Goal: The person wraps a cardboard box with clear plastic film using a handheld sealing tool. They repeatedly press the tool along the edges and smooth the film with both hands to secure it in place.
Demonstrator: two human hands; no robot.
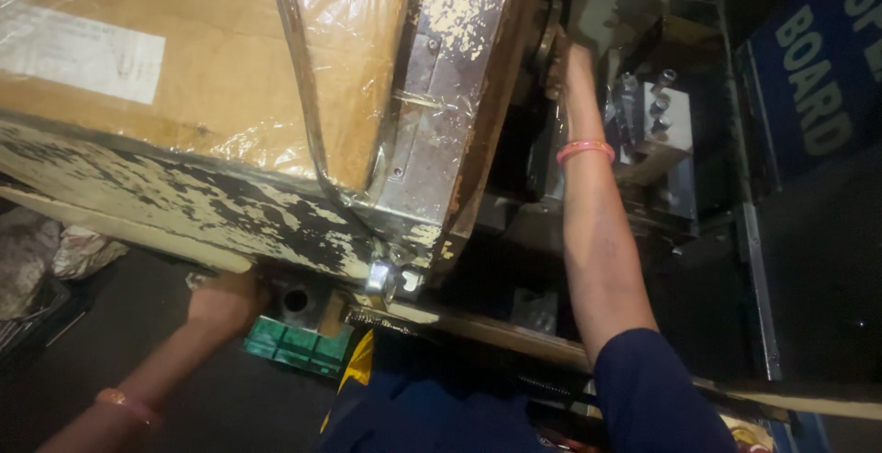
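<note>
A big machine table (184, 196) with flaking cream paint fills the upper left, with a plastic-wrapped cardboard panel (184, 67) lying on top. My left hand (225, 301) reaches under its front edge, beside a metal block with a round hole (296, 300); its fingers are hidden there. My right hand (574, 58) reaches up along the table's right side and rests against a rusty round part (548, 44), a pink band on the wrist. Whether that hand grips the part is unclear.
A green crate (294, 345) lies under the table. A shiny bolt (379, 278) sticks out at the table's corner. A metal fixture with bolts (661, 113) stands at the right, near a blue board (818, 76). Crumpled cloth (55, 251) lies at the left.
</note>
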